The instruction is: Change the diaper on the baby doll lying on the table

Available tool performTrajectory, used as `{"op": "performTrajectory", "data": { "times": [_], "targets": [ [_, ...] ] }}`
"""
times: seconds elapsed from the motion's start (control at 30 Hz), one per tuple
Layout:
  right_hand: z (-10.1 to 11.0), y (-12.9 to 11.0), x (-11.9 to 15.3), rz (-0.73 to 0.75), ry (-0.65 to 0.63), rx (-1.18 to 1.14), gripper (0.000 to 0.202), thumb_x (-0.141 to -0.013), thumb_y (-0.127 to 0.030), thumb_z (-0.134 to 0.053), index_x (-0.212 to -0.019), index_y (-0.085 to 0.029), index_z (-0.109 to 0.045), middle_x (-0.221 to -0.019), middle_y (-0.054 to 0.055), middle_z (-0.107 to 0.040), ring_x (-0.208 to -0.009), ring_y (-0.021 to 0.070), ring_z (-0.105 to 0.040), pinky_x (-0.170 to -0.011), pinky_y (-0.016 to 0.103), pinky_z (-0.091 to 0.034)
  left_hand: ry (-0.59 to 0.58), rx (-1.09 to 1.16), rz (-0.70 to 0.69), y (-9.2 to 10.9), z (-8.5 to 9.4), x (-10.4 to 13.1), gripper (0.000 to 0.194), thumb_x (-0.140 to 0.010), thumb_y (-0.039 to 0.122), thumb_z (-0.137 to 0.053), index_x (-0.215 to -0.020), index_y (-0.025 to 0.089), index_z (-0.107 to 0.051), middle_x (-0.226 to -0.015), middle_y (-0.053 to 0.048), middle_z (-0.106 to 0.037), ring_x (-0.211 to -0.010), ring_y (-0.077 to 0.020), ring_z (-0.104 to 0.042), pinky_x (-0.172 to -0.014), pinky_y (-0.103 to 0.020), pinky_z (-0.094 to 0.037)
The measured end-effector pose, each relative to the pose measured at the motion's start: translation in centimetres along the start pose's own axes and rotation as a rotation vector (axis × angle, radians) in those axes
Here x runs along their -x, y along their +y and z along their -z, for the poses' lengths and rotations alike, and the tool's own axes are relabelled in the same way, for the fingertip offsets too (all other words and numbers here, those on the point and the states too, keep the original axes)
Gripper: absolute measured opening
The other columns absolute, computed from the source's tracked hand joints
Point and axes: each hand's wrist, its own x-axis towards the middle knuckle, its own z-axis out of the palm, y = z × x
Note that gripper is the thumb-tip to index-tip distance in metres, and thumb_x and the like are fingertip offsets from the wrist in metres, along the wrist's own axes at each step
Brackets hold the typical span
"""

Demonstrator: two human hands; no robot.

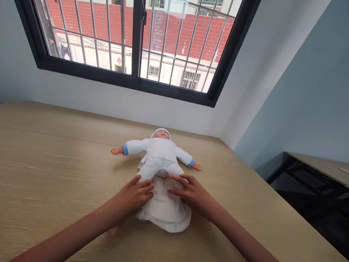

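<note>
A baby doll (pixel 160 149) in white clothes with blue cuffs and a white cap lies on its back on the table, arms stretched out to the sides. Under its hips and toward me spreads a soft white padded cloth (pixel 166 203) that looks like an opened diaper. My left hand (pixel 139 194) rests with loosely parted fingers on the doll's leg and the cloth's left side. Over the other leg, my right hand (pixel 188 191) has its fingers spread, tips touching the white fabric. Both lower legs are mostly hidden by my hands and forearms.
The wooden table (pixel 68 163) reaches back to the wall below a dark-framed window (pixel 133 76) with bars outside. At the right, beyond the table's edge, stands a lower dark piece of furniture (pixel 308 189) with a light top.
</note>
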Motion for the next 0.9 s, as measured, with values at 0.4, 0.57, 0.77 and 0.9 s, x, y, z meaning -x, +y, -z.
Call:
{"op": "performTrajectory", "data": {
  "times": [0.4, 0.57, 0.77, 0.9],
  "targets": [
    [-1.9, 1.4, -1.7, -0.439, 0.264, -0.588, 0.025, -0.1, -0.039, -0.06, -0.115, -0.019, -0.067, -0.118, 0.007, -0.068, -0.102, 0.021, -0.067, -0.089, 0.04, -0.058, 0.09, 0.837, 0.38, -2.7, 3.1, -1.5, 0.027, -0.1, 0.037, -0.061, -0.114, 0.015, -0.066, -0.108, -0.007, -0.07, -0.092, -0.0222, -0.07, -0.08, -0.04, -0.061],
    [-0.9, 3.7, -5.6, -0.616, 0.315, -0.83, 0.035, -0.098, -0.039, -0.063, -0.125, -0.016, -0.061, -0.121, 0.009, -0.066, -0.101, 0.022, -0.068, -0.086, 0.042, -0.06, 0.173, 1.078, 0.615, -6.0, 2.2, -4.1, 0.029, -0.101, 0.039, -0.06, -0.116, 0.016, -0.066, -0.11, -0.007, -0.069, -0.088, -0.0209, -0.069, -0.076, -0.038, -0.061],
    [0.7, 5.8, -9.2, -0.782, 0.303, -0.985, 0.034, -0.099, -0.039, -0.063, -0.124, -0.016, -0.062, -0.121, 0.009, -0.066, -0.102, 0.0218, -0.068, -0.087, 0.042, -0.059, 0.277, 1.189, 0.746, -8.7, 2.2, -7.0, 0.033, -0.098, 0.038, -0.064, -0.123, 0.016, -0.063, -0.123, -0.01, -0.066, -0.104, -0.0259, -0.068, -0.087, -0.046, -0.059],
    [0.5, 6.1, -10.5, -0.835, 0.283, -1.016, 0.034, -0.098, -0.04, -0.063, -0.122, -0.015, -0.063, -0.119, 0.007, -0.066, -0.101, 0.0228, -0.068, -0.085, 0.041, -0.06, 0.263, 1.238, 0.819, -9.9, 1.2, -7.8, 0.033, -0.098, 0.037, -0.064, -0.124, 0.016, -0.064, -0.125, -0.009, -0.066, -0.105, -0.0274, -0.067, -0.088, -0.046, -0.059]
  ]
}}
